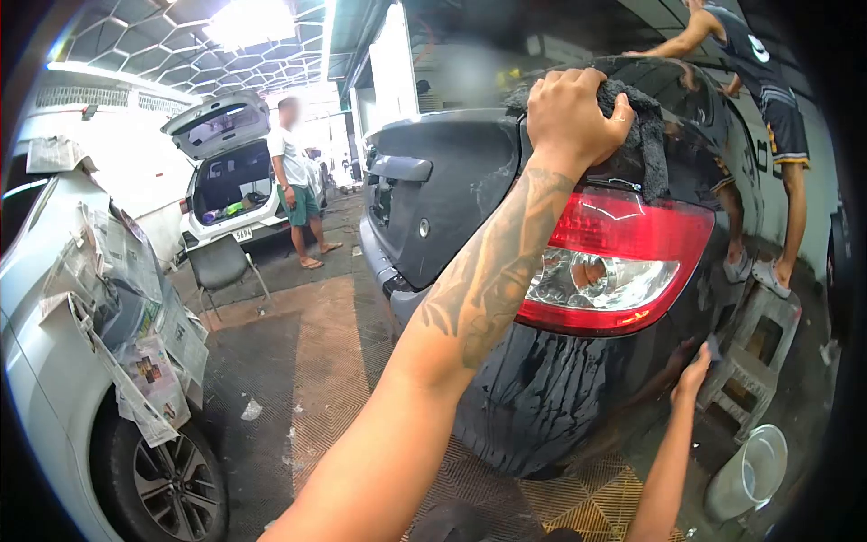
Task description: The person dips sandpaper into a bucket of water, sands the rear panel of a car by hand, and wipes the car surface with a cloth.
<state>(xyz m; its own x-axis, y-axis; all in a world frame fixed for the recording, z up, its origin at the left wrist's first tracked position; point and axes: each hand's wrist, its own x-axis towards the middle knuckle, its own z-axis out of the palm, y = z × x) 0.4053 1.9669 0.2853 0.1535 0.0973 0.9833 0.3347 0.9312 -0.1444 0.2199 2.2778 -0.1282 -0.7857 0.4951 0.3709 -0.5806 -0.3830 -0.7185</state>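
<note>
Tattooed left forearm [492, 280] foremost; left hand [567, 122], fingers [562, 83] bent, grips dark cloth [652, 149] against black car [542, 406], above tail light [623, 217]. Right hand [693, 372] low beside car; finger opening and hold cannot be told. Right of it: bucket [725, 492], stool [784, 312].

Your left hand [573, 117] covers part of the dark cloth [648, 149], so your fingertips are hidden and their grip can't be judged. Your tattooed forearm [492, 271] blocks the near end of the taillight [632, 230]. What your right hand [694, 370] touches is too small to name (a greyish patch [713, 348], no more). The silver car [41, 316] runs off past your left edge.
</note>
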